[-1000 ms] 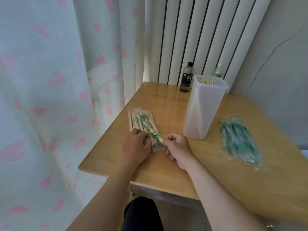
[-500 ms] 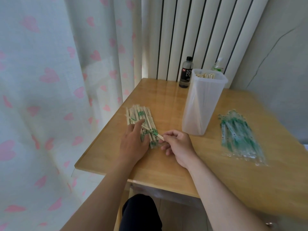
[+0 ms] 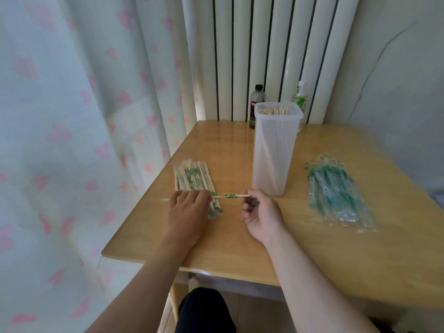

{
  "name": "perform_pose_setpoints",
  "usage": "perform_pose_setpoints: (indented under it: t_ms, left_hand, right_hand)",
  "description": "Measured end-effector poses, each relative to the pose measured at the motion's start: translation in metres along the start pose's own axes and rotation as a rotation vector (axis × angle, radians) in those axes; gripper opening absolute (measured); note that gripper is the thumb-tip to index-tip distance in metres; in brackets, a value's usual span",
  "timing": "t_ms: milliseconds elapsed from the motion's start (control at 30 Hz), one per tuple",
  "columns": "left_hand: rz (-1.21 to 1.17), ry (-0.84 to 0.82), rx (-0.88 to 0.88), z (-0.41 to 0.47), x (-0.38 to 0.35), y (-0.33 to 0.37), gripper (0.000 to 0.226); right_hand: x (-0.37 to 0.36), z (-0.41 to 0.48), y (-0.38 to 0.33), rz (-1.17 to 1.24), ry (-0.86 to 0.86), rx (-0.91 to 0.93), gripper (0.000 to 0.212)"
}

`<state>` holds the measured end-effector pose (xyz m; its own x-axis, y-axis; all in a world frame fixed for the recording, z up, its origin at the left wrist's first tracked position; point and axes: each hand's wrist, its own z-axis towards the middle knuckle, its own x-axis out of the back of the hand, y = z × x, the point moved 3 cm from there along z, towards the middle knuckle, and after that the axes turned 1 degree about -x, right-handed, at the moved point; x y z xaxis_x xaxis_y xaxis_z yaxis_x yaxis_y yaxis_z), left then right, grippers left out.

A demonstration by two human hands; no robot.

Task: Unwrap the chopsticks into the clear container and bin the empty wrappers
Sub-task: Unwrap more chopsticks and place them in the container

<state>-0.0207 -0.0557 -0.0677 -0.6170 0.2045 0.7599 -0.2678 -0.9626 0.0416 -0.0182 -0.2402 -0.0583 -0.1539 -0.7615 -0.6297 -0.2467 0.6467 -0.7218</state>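
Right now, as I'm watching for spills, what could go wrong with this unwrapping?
The wrapped pair is pinched at one end by the right hand and gripped by the left hand; a pull might fling the sticks. The tall clear container stands beyond the right hand, so a jerk could tip it. The empty wrappers lie loose on the table with no bin in view; they may scatter.

Wooden table (image 3: 240,239), wrapped chopsticks (image 3: 192,176), container (image 3: 274,155), wrappers (image 3: 336,195)
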Motion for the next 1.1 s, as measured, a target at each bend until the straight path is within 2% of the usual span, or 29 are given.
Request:
perform_pose_setpoints:
  t_ms: [133, 333, 500, 700, 933, 1100]
  left_hand:
    - [-0.134, 0.000, -0.100, 0.007, 0.008, 0.016, 0.017]
    - [-0.291, 0.110, -0.190, 0.049, 0.023, 0.074, 0.025]
    - [-0.358, 0.093, -0.238, 0.071, 0.024, 0.116, 0.026]
    - [-0.322, 0.073, -0.301, 0.083, 0.024, 0.128, 0.031]
    - [-0.298, 0.073, -0.313, 0.088, 0.025, 0.146, 0.031]
    - [-0.276, 0.080, -0.360, 0.088, 0.027, 0.131, 0.031]
  right_hand:
    - [0.004, -0.006, -0.018, 0.151, -0.094, 0.013, 0.022]
    - [0.014, -0.012, -0.070, -0.012, -0.122, 0.220, 0.011]
    - [0.028, -0.020, -0.090, -0.113, -0.079, 0.223, 0.010]
    - [0.065, -0.028, -0.135, -0.029, 0.063, 0.309, 0.018]
    - [0.058, -0.034, -0.120, -0.071, -0.026, 0.264, 0.011]
    - [0.072, -0.033, -0.139, -0.036, 0.094, 0.315, 0.010]
